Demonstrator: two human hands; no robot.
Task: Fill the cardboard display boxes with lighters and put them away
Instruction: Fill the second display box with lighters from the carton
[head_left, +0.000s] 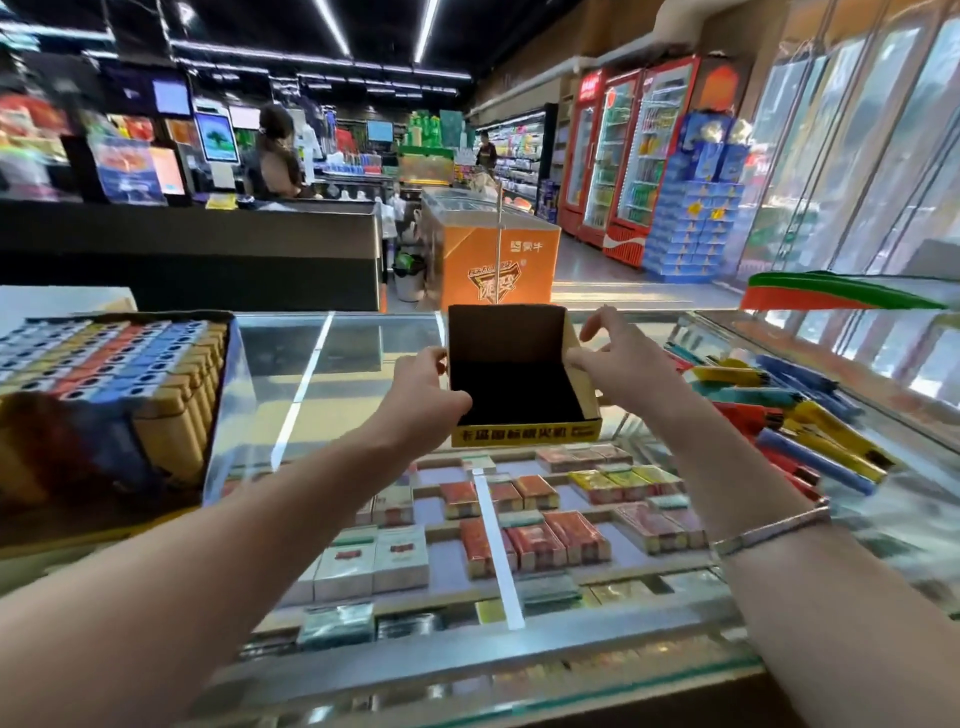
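Item 1: empty display box (519, 374), cardboard, dark inside, yellow front lip; sits on the glass counter (332, 364) at 12 o'clock, squared toward you, probably so it loads from the front.

Item 2: your left hand (423, 395) grips the box's left wall, steadying it.

Item 3: your right hand (615, 358) touches the right wall, fingers loosely spread, clasping nothing.

Item 4: loose lighters (789, 415), mixed colours, heaped at 2 o'clock, within your right hand's reach.

Item 5: filled box (119, 374) of lighters at 9 o'clock, packed in upright rows, apparently awaiting storage.
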